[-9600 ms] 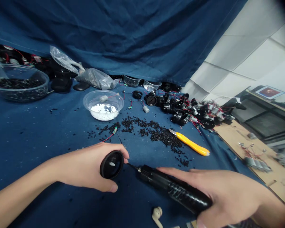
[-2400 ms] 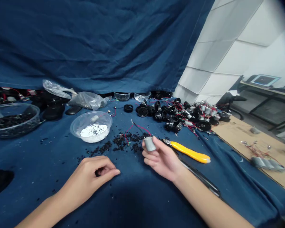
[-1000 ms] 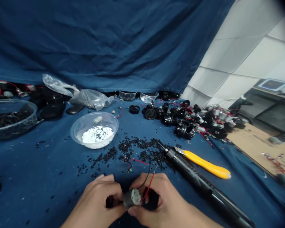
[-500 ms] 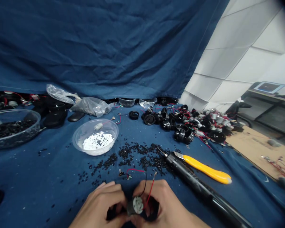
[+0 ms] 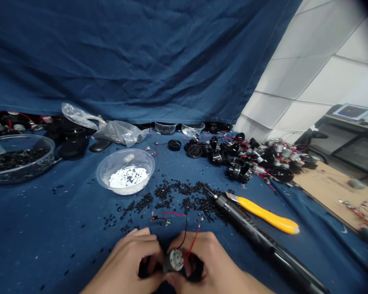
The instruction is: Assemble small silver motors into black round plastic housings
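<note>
A small metal motor point(image 5: 176, 260) sits between my two hands at the bottom middle, its pale round end facing up. One red and one black wire rise from it; the black wire leads up towards a small green circuit piece point(image 5: 167, 222) on the cloth. My left hand point(image 5: 131, 257) is closed on the motor's left side with bent fingers. On the other side, my right hand point(image 5: 210, 261) grips it between thumb and fingers. Dark gaps show inside both curled hands, and the motor's lower part is hidden. Many tiny black pieces point(image 5: 184, 194) lie scattered beyond the hands.
A black electric screwdriver point(image 5: 257, 241) and a yellow-handled cutter point(image 5: 268, 214) lie at right. A clear bowl point(image 5: 101, 171) holds white bits; a larger bowl point(image 5: 21, 175) stands left. Black housings point(image 5: 233, 161) and wired motors point(image 5: 282, 153) pile up behind, beside a cardboard sheet point(image 5: 328, 179).
The view has shifted slightly, with the table things appearing a little higher. Both hands keep hold of the motor, which has moved slightly left and up in the picture.
</note>
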Tool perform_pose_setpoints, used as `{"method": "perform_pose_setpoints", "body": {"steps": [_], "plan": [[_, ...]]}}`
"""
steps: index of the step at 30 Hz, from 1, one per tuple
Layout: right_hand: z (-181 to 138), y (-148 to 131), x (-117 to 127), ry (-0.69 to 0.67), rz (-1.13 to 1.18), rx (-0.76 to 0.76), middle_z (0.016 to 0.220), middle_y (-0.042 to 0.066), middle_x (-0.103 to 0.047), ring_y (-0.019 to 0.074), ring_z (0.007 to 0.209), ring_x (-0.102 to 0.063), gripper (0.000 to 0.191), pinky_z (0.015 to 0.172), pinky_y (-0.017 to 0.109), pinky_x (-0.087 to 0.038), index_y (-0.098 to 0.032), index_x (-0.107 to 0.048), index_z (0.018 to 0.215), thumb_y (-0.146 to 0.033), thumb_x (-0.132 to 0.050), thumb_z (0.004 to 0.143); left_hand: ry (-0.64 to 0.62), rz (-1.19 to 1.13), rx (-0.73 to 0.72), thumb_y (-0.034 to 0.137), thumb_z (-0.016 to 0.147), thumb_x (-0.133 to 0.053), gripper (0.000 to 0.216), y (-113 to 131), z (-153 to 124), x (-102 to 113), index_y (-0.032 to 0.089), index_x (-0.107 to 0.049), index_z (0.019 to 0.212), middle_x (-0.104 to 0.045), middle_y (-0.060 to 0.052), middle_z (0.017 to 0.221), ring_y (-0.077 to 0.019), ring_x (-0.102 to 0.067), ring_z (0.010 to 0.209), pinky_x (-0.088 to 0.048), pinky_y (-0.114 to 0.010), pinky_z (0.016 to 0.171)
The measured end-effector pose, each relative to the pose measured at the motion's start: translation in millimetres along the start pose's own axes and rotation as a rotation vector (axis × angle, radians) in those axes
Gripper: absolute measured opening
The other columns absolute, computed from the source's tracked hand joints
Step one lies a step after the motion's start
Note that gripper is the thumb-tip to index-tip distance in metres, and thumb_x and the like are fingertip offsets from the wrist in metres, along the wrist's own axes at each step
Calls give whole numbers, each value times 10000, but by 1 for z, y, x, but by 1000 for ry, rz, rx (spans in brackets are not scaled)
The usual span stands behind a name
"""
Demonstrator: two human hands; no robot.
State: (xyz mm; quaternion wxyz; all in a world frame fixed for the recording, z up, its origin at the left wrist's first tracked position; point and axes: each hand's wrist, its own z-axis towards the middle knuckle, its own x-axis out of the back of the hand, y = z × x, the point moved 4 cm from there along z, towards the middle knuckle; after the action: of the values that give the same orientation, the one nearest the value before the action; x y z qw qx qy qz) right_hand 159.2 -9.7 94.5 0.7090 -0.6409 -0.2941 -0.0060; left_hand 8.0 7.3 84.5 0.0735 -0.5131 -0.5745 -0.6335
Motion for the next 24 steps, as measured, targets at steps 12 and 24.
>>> {"method": "perform_pose_setpoints", "body": {"steps": [12, 24], "plan": [[-3, 2, -4, 19, -24, 65, 634, -25, -540, 100, 529, -473, 57, 482, 205, -351, -185, -568, 718, -179, -624, 707, 49, -19, -14, 44, 692, -549, 151, 3, -1, 2, 174, -555, 616, -592, 29, 669, -145, -513, 688, -328, -263, 664], [-4, 2, -5, 19, -37, 49, 631, -24, -545, 105, 526, -487, 54, 482, 209, -362, -188, -552, 725, -182, -603, 708, 32, -88, 18, 73, 741, -567, 149, 3, -2, 3, 178, -555, 635, -603, 27, 703, -160, -517, 735, -326, -291, 712]]}}
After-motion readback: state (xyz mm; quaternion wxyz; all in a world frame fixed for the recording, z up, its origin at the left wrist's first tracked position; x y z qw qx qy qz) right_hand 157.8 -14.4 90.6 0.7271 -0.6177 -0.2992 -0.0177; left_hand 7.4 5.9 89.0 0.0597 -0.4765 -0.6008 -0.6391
